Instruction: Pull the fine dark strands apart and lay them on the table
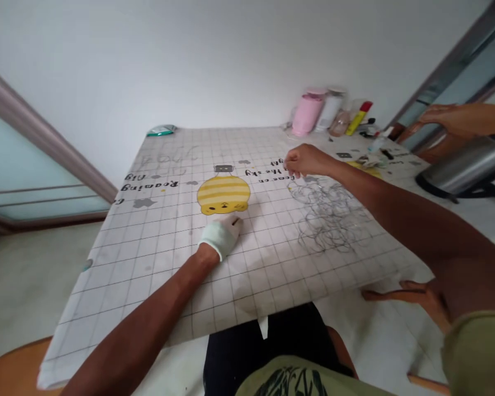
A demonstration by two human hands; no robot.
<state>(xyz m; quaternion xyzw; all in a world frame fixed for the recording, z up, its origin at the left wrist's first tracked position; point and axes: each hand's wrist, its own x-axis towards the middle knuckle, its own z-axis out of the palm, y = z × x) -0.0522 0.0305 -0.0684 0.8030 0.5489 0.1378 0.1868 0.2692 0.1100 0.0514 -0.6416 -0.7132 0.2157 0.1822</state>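
Note:
My left hand, in a white glove with a pale green cuff, rests on the checked tablecloth just below a printed yellow striped balloon figure. Its fingers are curled, and what they hold, if anything, is hidden. My bare right hand is above the cloth further back, thumb and fingers pinched together; anything between them is too small to make out. Below and right of it lies a loose tangle of thin dark wire or thread.
At the back right stand a pink bottle, a white bottle and a yellow-red tube. A metal kettle is at the right, beside another hand. A green packet lies at the back left corner.

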